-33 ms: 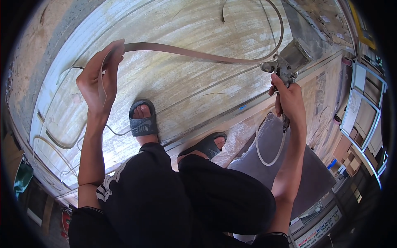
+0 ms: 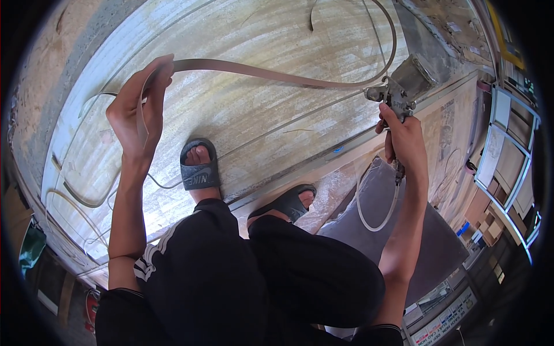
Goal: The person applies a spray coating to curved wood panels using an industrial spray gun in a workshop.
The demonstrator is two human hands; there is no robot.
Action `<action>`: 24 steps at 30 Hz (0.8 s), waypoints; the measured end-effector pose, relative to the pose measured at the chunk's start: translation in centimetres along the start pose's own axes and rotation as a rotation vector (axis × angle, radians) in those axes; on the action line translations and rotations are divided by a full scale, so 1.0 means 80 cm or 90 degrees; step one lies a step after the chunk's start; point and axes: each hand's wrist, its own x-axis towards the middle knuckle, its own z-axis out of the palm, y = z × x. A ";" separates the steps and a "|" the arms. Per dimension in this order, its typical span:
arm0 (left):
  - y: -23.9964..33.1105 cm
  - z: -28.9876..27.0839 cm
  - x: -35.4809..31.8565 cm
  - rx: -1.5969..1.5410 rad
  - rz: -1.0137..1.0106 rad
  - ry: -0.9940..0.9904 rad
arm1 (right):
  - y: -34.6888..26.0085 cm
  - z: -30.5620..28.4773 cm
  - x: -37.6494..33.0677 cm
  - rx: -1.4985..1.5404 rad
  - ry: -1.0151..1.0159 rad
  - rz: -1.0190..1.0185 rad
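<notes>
Edge-banding strip [image 2: 259, 72], thin and tan, arcs above the pale board [image 2: 259, 34]. Left hand [image 2: 138, 112] pinches one end, raised. Right hand [image 2: 404, 141] is closed around a spray gun [image 2: 398, 98] by its grip, nozzle just beside the strip's far end, possibly touching. Clear hose [image 2: 369, 213] loops below. Sandalled feet [image 2: 199, 167] rest on the board.

The palm of the left hand [image 2: 137, 112] is turned away, and the stretch of tan strip [image 2: 259, 73] passing behind its fingers is hidden; the grip of the spray gun [image 2: 398, 92] is covered by the right hand [image 2: 404, 141], so the trigger cannot be made out; the hose [image 2: 375, 216] is lost behind the wrist at its upper end; the rear sandal [image 2: 285, 203] is partly concealed by the black trousers [image 2: 259, 277]; shelves at the right rim are too bent and small to be read.
</notes>
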 end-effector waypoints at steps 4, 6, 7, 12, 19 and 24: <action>0.000 -0.005 -0.002 0.005 -0.017 0.002 | -0.009 0.011 -0.010 -0.012 -0.054 -0.021; -0.001 -0.006 -0.003 0.011 -0.024 0.003 | -0.011 0.014 -0.011 -0.013 -0.060 -0.017; -0.001 -0.006 -0.003 0.013 -0.019 -0.001 | -0.006 0.011 -0.008 -0.004 -0.048 -0.017; 0.002 -0.004 -0.001 0.007 -0.007 -0.003 | 0.006 -0.009 -0.001 -0.021 -0.018 0.014; -0.001 -0.008 -0.004 0.018 -0.017 -0.001 | -0.006 0.008 -0.006 0.003 -0.047 -0.021; 0.002 -0.004 -0.003 0.006 -0.020 -0.007 | 0.001 -0.009 -0.006 -0.012 0.012 -0.017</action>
